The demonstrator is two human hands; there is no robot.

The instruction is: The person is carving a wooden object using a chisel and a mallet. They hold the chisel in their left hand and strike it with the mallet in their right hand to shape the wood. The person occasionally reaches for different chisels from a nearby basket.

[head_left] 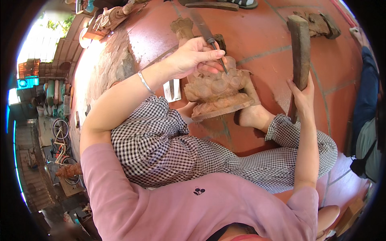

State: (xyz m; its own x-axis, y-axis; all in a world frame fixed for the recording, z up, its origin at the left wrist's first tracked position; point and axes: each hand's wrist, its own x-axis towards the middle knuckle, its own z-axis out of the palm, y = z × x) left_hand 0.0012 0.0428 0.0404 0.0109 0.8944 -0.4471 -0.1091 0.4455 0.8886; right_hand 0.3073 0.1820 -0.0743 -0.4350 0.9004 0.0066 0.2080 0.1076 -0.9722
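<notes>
A carved wooden piece (217,89) with rounded, petal-like forms and a flat base stands tilted on the tiled floor, between my bare feet. Over it, my left hand (199,58) is closed on a slim chisel (203,29). The chisel's dark metal shaft slants down through the fingers, and its tip meets or hovers just over the petals; I cannot tell which. Off to the right, my right hand (303,95) grips the narrow lower end of a thick wooden mallet (300,52), its heavy end raised away from the carving.
Another carved piece (183,30) shows behind my left hand. Beyond the mallet lies a rough wood chunk (317,24), and a wood strip (211,5) rests at the far edge. A carved figure (112,18) is far left. Another person's blue sleeve (365,88) shows at right.
</notes>
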